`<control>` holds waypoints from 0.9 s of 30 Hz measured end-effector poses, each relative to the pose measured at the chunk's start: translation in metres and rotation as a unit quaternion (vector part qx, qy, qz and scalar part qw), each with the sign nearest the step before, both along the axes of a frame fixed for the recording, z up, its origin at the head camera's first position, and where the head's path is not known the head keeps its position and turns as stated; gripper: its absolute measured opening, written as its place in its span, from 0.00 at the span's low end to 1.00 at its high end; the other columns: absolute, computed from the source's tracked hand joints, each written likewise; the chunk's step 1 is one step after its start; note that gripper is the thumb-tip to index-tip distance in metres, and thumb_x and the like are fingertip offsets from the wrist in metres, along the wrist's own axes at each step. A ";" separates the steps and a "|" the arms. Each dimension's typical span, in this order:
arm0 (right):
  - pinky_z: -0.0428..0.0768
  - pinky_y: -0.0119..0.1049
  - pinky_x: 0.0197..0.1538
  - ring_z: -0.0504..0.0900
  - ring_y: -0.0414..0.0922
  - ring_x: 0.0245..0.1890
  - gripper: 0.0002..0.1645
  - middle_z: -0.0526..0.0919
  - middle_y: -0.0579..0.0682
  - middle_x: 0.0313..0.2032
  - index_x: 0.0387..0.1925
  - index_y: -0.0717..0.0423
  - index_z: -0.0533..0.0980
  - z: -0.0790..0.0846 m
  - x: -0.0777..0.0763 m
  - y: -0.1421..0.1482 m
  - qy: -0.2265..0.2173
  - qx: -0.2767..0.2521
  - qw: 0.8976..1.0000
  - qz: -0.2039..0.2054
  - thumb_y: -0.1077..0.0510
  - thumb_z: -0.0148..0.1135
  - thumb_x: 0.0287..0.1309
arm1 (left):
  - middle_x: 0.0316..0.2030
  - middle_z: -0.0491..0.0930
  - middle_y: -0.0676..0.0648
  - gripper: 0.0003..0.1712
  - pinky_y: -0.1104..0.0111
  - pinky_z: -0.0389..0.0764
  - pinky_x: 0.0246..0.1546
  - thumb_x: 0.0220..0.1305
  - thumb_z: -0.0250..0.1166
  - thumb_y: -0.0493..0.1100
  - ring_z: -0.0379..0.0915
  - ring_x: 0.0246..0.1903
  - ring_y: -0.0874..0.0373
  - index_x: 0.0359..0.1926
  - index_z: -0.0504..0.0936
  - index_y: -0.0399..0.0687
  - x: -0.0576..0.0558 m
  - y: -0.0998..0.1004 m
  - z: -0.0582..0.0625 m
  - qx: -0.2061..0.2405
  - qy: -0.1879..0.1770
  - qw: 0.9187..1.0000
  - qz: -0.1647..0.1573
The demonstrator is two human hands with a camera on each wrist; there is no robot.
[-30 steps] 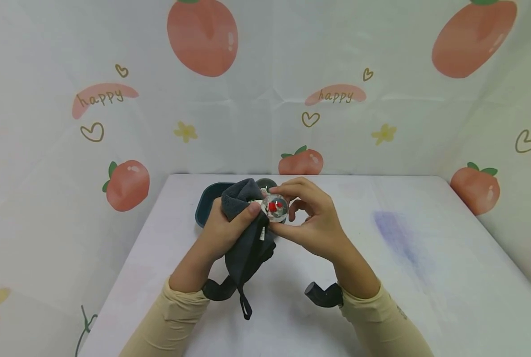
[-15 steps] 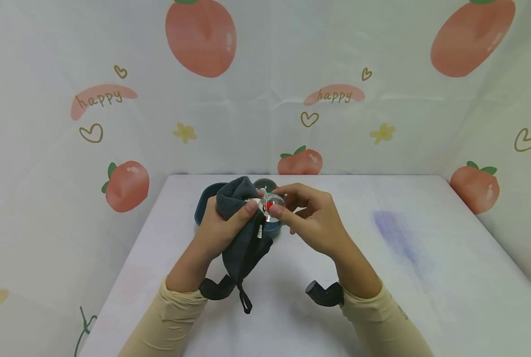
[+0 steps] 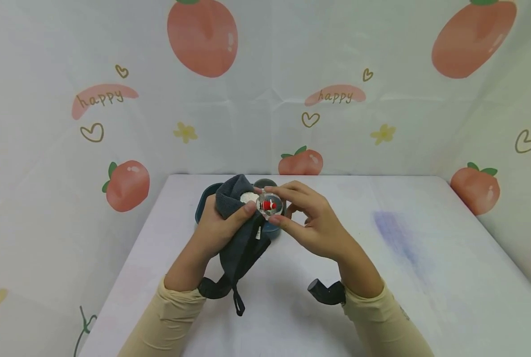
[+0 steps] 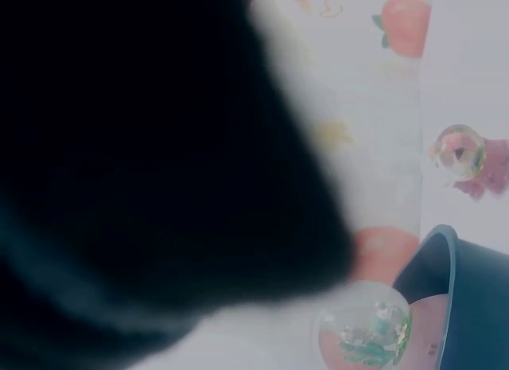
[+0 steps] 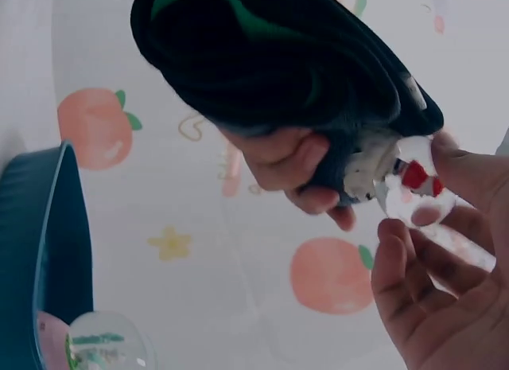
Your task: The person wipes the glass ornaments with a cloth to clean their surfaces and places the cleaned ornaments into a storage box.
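Observation:
In the head view my left hand grips a dark grey cloth that is wrapped about the white base of a small snow globe. The globe's clear ball, with a red figure inside, points toward my right hand. Thumb and fingertips of that hand pinch the ball from opposite sides. The right wrist view shows the snow globe between the right hand's thumb and fingers, the cloth bunched above it. In the left wrist view the dark cloth hides the left hand's hold.
Behind the hands stands a dark blue basin. A second snow globe with a pink base rests in it. Another globe on a pink base stands on the white table, beyond the basin. Printed sheets hang behind.
The right thumb, which lay across the front of the ball half a second ago, now sits at its lower edge. The red figure has turned, and more of the white base shows. The cloth shifted slightly left.

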State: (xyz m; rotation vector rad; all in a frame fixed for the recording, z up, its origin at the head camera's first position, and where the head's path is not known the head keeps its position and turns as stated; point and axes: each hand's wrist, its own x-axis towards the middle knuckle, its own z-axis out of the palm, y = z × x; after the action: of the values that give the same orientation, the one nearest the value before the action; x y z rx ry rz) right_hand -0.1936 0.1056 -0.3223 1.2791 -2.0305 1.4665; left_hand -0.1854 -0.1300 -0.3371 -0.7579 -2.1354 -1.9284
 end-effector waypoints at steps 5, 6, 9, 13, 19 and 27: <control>0.85 0.36 0.45 0.81 0.43 0.48 0.32 0.83 0.57 0.58 0.65 0.62 0.80 0.001 -0.003 0.002 0.025 0.010 0.999 0.024 0.73 0.74 0.59 | 0.37 0.87 0.51 0.29 0.67 0.87 0.34 0.70 0.71 0.61 0.87 0.34 0.59 0.55 0.85 0.40 0.001 -0.001 -0.001 0.001 -0.009 1.000 -0.001; 0.85 0.36 0.45 0.81 0.43 0.49 0.32 0.83 0.57 0.58 0.65 0.62 0.79 0.001 -0.003 0.003 0.026 0.011 0.999 0.024 0.72 0.74 0.58 | 0.38 0.87 0.51 0.29 0.66 0.87 0.35 0.71 0.71 0.61 0.87 0.35 0.58 0.55 0.85 0.40 0.001 -0.001 -0.001 0.000 -0.010 1.000 0.000; 0.87 0.35 0.44 0.82 0.44 0.49 0.33 0.84 0.57 0.57 0.65 0.64 0.79 0.001 -0.003 0.004 0.017 0.004 1.000 0.019 0.72 0.76 0.56 | 0.40 0.88 0.52 0.28 0.66 0.87 0.38 0.70 0.71 0.60 0.87 0.38 0.57 0.55 0.85 0.41 0.001 0.000 -0.001 -0.002 -0.010 1.000 0.008; 0.87 0.34 0.37 0.86 0.44 0.42 0.30 0.87 0.56 0.49 0.62 0.64 0.79 0.000 -0.001 0.004 -0.031 -0.013 0.999 -0.006 0.69 0.75 0.57 | 0.39 0.88 0.51 0.27 0.66 0.86 0.37 0.70 0.71 0.61 0.87 0.38 0.57 0.53 0.86 0.43 0.001 0.002 -0.001 -0.012 -0.006 1.000 0.018; 0.82 0.35 0.25 0.86 0.42 0.27 0.11 0.89 0.54 0.33 0.49 0.60 0.85 -0.001 0.002 0.000 -0.102 -0.022 0.994 -0.027 0.65 0.70 0.67 | 0.41 0.88 0.49 0.26 0.66 0.86 0.37 0.70 0.71 0.60 0.87 0.38 0.56 0.54 0.87 0.44 0.001 0.003 -0.001 -0.013 0.004 1.000 0.023; 0.89 0.35 0.38 0.87 0.41 0.41 0.24 0.89 0.54 0.44 0.58 0.63 0.82 -0.003 -0.001 0.000 -0.053 -0.013 0.998 0.009 0.72 0.74 0.59 | 0.36 0.87 0.50 0.28 0.66 0.88 0.35 0.70 0.72 0.60 0.87 0.33 0.58 0.52 0.85 0.39 0.001 0.001 0.001 0.007 -0.028 0.999 0.017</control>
State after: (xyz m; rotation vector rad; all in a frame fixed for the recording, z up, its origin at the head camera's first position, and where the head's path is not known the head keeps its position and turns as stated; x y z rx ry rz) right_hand -0.1944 0.1051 -0.3249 1.2358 -2.0635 1.5958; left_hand -0.1843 -0.1295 -0.3359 -0.6682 -2.1497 -1.9669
